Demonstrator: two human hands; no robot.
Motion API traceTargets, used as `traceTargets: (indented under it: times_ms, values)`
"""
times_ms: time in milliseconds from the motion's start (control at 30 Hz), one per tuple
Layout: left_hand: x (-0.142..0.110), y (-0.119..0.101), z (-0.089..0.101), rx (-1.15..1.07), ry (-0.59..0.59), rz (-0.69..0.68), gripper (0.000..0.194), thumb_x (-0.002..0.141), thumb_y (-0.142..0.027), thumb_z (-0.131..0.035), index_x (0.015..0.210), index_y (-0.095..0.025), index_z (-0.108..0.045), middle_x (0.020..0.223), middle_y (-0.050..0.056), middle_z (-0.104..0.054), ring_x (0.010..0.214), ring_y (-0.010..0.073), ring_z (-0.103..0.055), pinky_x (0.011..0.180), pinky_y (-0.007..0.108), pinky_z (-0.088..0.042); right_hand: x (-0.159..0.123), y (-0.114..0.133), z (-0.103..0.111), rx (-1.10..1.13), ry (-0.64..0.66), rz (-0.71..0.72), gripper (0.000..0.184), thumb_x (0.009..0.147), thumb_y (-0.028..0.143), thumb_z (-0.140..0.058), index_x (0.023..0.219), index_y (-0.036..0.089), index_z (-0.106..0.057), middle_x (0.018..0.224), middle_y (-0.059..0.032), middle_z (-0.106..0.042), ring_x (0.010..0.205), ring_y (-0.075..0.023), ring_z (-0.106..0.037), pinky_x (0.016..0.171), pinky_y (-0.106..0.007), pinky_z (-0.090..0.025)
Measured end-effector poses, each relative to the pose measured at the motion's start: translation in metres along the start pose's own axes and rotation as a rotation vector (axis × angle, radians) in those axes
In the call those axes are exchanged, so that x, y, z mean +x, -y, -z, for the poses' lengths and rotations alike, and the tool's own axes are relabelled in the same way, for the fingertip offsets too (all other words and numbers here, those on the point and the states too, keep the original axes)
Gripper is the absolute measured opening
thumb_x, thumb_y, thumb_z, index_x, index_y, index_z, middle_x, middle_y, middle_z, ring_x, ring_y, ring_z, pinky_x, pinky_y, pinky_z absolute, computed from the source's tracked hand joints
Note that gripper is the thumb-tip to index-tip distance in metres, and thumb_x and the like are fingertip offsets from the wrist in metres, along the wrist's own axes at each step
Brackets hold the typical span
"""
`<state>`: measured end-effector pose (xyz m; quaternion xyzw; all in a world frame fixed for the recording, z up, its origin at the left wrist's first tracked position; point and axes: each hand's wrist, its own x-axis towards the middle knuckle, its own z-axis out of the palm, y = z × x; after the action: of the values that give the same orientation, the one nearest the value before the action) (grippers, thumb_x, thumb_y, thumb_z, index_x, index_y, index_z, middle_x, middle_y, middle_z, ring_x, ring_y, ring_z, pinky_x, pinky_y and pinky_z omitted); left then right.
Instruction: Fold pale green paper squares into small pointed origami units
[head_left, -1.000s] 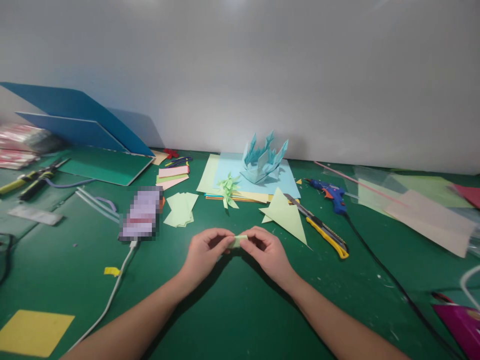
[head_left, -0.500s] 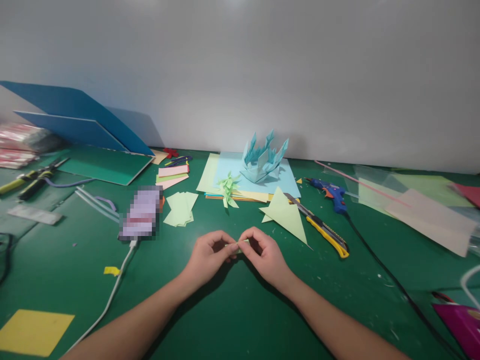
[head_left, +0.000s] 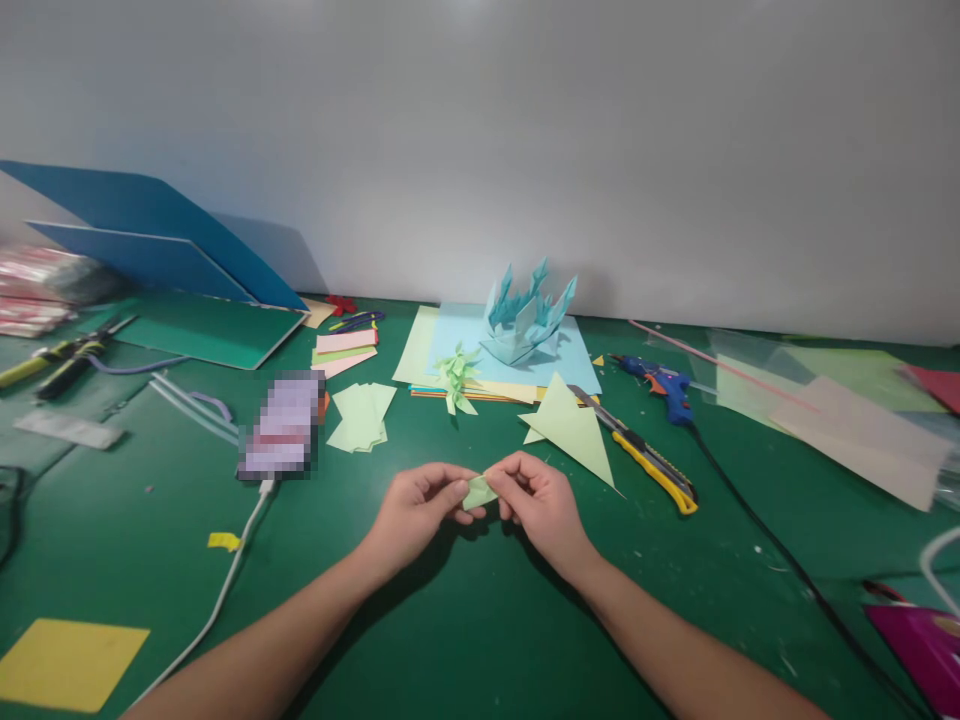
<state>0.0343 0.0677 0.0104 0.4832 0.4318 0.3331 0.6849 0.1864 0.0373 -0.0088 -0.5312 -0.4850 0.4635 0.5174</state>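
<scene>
A small folded piece of light green paper (head_left: 477,491) is held between both hands just above the green table (head_left: 465,640). My left hand (head_left: 417,518) pinches its left end with thumb and fingers curled. My right hand (head_left: 541,505) pinches the right end from above. A large light green paper triangle (head_left: 571,428) lies just beyond my right hand. A stack of small light green paper pieces (head_left: 361,416) lies beyond my left hand.
A yellow utility knife (head_left: 645,458) and a blue glue gun (head_left: 664,386) with a black cord lie to the right. A blue paper model (head_left: 525,312) stands on coloured sheets at the back. A phone (head_left: 283,426) with a white cable lies at left, pliers (head_left: 67,358) further left.
The green paper piece has been turned between my fingers and now shows a wider, pointed face. Both hands stay in the same place.
</scene>
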Motion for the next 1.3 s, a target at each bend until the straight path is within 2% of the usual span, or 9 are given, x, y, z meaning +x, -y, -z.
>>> traceTargets:
  times_ms: [133,300,367,533,733,867,1033,1200,1300]
  values:
    - [0.002,0.001,0.004,-0.046,0.119,0.076,0.041,0.064,-0.051,-0.071,0.069,-0.011,-0.065,0.062,0.005,-0.067,0.057,0.0139,-0.063,0.055,0.024,-0.050,0.003,-0.001,0.003,-0.017,0.091,0.004,0.023,0.073,0.038,-0.060,0.065,0.017,-0.060,0.041,0.0074,-0.042,0.038,-0.0069,-0.037,0.041,-0.020,-0.031]
    - [0.004,0.000,0.005,-0.088,0.149,0.150,0.037,0.061,-0.044,-0.076,0.071,-0.012,-0.060,0.067,0.003,-0.065,0.064,0.0133,-0.063,0.062,0.025,-0.050,0.006,-0.006,0.002,0.091,0.087,0.027,0.024,0.070,0.037,-0.065,0.085,0.019,-0.059,0.052,0.0071,-0.047,0.046,-0.0084,-0.044,0.046,-0.021,-0.036]
    - [0.005,0.000,0.005,-0.114,0.156,0.138,0.036,0.060,-0.041,-0.078,0.074,-0.013,-0.059,0.068,0.001,-0.064,0.066,0.0127,-0.063,0.066,0.026,-0.049,0.006,-0.008,0.001,0.145,0.065,0.025,0.030,0.069,0.037,-0.067,0.090,0.021,-0.053,0.054,0.0082,-0.047,0.047,-0.0084,-0.045,0.048,-0.021,-0.038]
    - [0.005,0.003,0.006,-0.162,0.139,0.059,0.046,0.056,-0.030,-0.082,0.092,-0.017,-0.057,0.079,-0.002,-0.060,0.065,0.0097,-0.060,0.066,0.026,-0.048,0.006,-0.010,0.000,0.208,0.078,0.044,0.034,0.068,0.044,-0.068,0.085,0.023,-0.048,0.068,0.0044,-0.053,0.057,-0.0105,-0.052,0.053,-0.022,-0.044]
    - [0.004,0.004,0.005,-0.138,0.118,0.004,0.049,0.065,-0.030,-0.074,0.109,-0.023,-0.054,0.093,0.002,-0.059,0.076,0.0130,-0.060,0.075,0.031,-0.051,0.007,-0.011,0.001,0.163,0.047,0.056,0.028,0.074,0.039,-0.062,0.092,0.022,-0.050,0.074,0.0007,-0.058,0.068,-0.0138,-0.058,0.062,-0.025,-0.047]
    - [0.003,0.002,0.004,-0.068,0.090,-0.003,0.035,0.068,-0.032,-0.068,0.100,-0.021,-0.057,0.088,0.001,-0.057,0.076,0.0137,-0.057,0.071,0.031,-0.053,0.007,-0.011,0.002,0.123,0.008,0.081,0.023,0.076,0.034,-0.059,0.094,0.022,-0.052,0.072,0.0011,-0.058,0.064,-0.0132,-0.056,0.060,-0.024,-0.047]
    - [0.004,0.004,0.004,-0.012,0.059,-0.067,0.028,0.068,-0.027,-0.069,0.090,-0.018,-0.054,0.075,-0.004,-0.053,0.060,0.0070,-0.049,0.058,0.021,-0.045,0.006,-0.011,0.003,-0.013,-0.030,0.143,0.016,0.079,0.032,-0.054,0.090,0.021,-0.060,0.081,-0.0023,-0.062,0.070,-0.0146,-0.057,0.062,-0.025,-0.047]
    - [0.008,0.008,0.006,0.048,0.007,-0.150,0.024,0.065,-0.024,-0.070,0.079,-0.017,-0.053,0.074,-0.004,-0.050,0.057,0.0055,-0.044,0.053,0.019,-0.037,0.004,-0.011,0.004,-0.138,0.041,0.110,0.031,0.071,0.034,-0.066,0.099,0.019,-0.064,0.086,-0.0039,-0.066,0.053,-0.0102,-0.047,0.049,-0.023,-0.042]
    - [0.009,0.008,0.006,0.086,-0.036,-0.157,0.022,0.064,-0.027,-0.069,0.074,-0.017,-0.053,0.071,-0.004,-0.050,0.058,0.0071,-0.044,0.055,0.021,-0.036,0.003,-0.012,0.003,-0.201,0.022,0.143,0.038,0.068,0.030,-0.069,0.104,0.019,-0.065,0.093,-0.0063,-0.068,0.058,-0.0121,-0.052,0.055,-0.026,-0.047]
